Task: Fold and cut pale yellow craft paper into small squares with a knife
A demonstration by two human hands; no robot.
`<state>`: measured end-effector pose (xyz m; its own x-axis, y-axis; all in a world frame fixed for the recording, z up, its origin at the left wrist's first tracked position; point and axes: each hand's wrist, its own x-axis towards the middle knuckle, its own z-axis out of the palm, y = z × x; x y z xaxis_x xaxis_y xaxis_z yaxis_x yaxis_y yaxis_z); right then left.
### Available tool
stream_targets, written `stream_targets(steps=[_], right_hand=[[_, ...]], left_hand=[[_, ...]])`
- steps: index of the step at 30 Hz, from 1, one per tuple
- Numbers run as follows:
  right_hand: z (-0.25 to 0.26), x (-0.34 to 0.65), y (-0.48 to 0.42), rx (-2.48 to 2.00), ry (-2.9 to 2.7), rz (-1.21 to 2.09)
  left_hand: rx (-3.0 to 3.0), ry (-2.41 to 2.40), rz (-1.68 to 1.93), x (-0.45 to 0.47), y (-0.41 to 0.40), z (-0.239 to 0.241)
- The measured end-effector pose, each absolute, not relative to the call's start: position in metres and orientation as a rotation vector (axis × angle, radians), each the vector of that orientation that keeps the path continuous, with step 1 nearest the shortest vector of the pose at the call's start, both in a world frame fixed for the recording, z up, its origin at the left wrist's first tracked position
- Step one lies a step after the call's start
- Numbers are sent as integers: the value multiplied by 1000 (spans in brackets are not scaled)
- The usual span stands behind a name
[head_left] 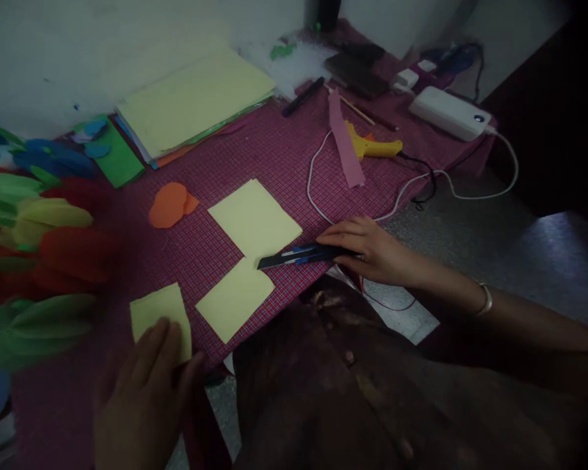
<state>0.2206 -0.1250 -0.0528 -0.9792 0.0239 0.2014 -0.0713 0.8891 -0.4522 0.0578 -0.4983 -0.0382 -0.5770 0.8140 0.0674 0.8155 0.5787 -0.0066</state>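
Note:
My right hand [365, 251] grips the end of a black and blue utility knife [296, 256] at the table's front edge. The knife's tip lies over a pale yellow paper piece [235, 300]. Just behind it, a squarer yellow paper piece [255, 215] lies flat, its near corner meeting the front piece. My left hand [149, 378] rests with its fingers stretched over a third yellow paper piece [159, 303], thumb apart. The fingers cover this piece's lower part.
Paper flowers [49, 261] crowd the left side. Orange paper circles [169, 205] lie mid-table, with a paper stack [196, 98] behind. A yellow glue gun [377, 147], pink paper strip [345, 140], white power bank [451, 112] and loose cables occupy the right.

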Motion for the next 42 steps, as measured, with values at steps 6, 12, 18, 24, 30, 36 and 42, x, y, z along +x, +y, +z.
stream_targets(steps=[6, 12, 18, 24, 30, 36, 42], right_hand=[[-51, 221, -122, 58, -2877, 615], [-51, 223, -122, 54, -2899, 622], [-54, 221, -126, 117, -2880, 698], [-54, 221, -128, 119, -2864, 712], [-52, 220, -127, 124, -2850, 704], [-51, 221, -127, 120, -2837, 704], [-51, 222, -123, 108, -2834, 660]], left_hand=[[-1466, -2632, -311, 57, -463, -39], [-1537, -2581, -390, 64, -411, -47], [-1431, -2825, -224, 42, -404, -49], [-1452, -2884, -451, 33, -396, -46], [-1350, -3019, -562, 36, -392, -37], [-1240, -3162, -539, 26, -393, -37], [-1468, -3043, -265, 15, -389, -35]])
